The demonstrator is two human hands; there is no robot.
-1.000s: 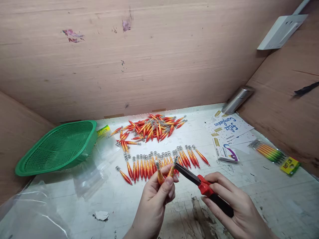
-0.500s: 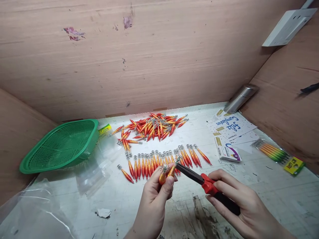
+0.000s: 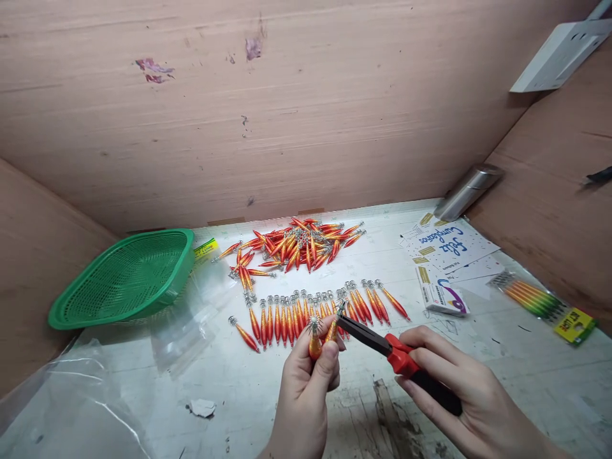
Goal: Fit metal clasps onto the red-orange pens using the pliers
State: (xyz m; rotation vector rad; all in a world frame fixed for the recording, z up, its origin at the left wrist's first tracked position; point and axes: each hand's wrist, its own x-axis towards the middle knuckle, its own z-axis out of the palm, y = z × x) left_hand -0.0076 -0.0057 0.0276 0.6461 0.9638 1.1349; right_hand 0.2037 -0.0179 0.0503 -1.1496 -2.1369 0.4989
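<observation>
Two orange-gold squid jigs (image 3: 315,346) are pinched between the thumb and fingers of my left hand (image 3: 306,382), their hooked ends pointing up. My right hand (image 3: 459,376) grips long-nose pliers (image 3: 401,357) with red and black handles. The pliers' tips meet the hooked end of the right-hand jig; whether they clamp it is too small to tell. Behind my hands runs a row of red-orange squid jigs (image 3: 270,322), side by side with hooks toward the back wall. Farther back lies a heap of the same jigs (image 3: 306,245).
On the left stand a green basket (image 3: 119,280) and clear plastic bags (image 3: 182,338). To the right are printed cards (image 3: 454,245), a small white box (image 3: 442,296), a packet of lures (image 3: 545,306) and a metal flask (image 3: 468,191). A paper scrap (image 3: 201,408) lies in front.
The view has shifted slightly, so the scene sits a little farther right. My left hand has tilted the jigs a little more upright; the pliers stay at the hooked end.
</observation>
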